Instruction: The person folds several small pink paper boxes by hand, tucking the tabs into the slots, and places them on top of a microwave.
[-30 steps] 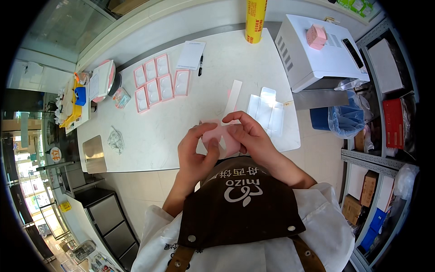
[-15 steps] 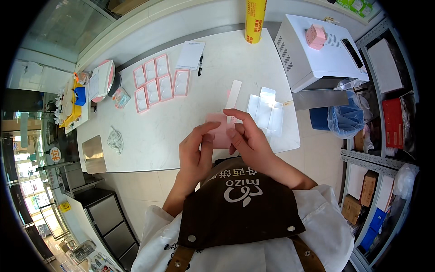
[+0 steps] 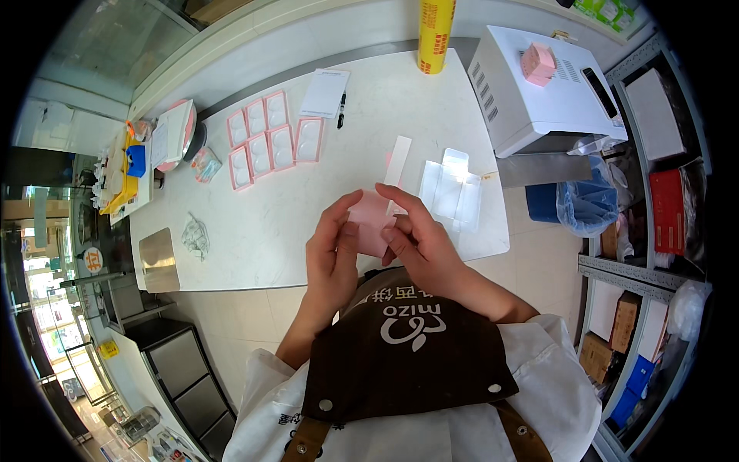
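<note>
A flat, light pink piece of card or a folded box point(image 3: 371, 222) is held up between my two hands close to the table's front edge. My left hand point(image 3: 332, 240) grips its left side, thumb on the face toward me and fingers along the edge. The fingers of my right hand point(image 3: 419, 240) are closed on its right side; the tips and the underside are hidden. Just beyond lies a white strip of sheets point(image 3: 397, 160) with some pink beneath it. To the right of that strip rests an unfolded, glossy white box blank point(image 3: 450, 192).
Several pink-rimmed boxes with white inserts point(image 3: 260, 152) stand at the back left of the white table point(image 3: 262, 231). Behind are a paper sheet point(image 3: 324, 94), a black pen point(image 3: 341, 112) and a yellow roll point(image 3: 436, 38). A crumpled clear plastic wrap point(image 3: 195, 237) lies left. A white oven point(image 3: 539, 92) stands right.
The pink piece has been raised and tilted between my hands. My left fingers have moved from near its corner to gripping its left edge.
</note>
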Motion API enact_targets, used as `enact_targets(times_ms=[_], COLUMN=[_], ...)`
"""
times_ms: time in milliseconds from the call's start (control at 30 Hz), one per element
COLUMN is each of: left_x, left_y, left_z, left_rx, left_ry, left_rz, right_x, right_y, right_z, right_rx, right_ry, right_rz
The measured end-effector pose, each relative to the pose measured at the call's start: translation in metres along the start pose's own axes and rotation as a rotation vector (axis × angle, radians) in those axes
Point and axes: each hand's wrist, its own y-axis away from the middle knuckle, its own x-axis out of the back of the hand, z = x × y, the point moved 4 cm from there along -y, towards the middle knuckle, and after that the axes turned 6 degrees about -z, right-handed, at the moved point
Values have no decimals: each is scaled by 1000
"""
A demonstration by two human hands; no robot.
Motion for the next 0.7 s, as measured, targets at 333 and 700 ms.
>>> enact_targets(times_ms=[333,700], left_x=[-8,1], left_y=[-4,-5], left_z=[-5,-11], left_rx=[138,197], left_ry=[-35,1], left_rz=[-8,-139], right_x=[-5,1], right_y=[-2,-8], right_z=[-2,-9], right_rx=[103,201], right_ry=[456,357], right_rz=[-59,-143])
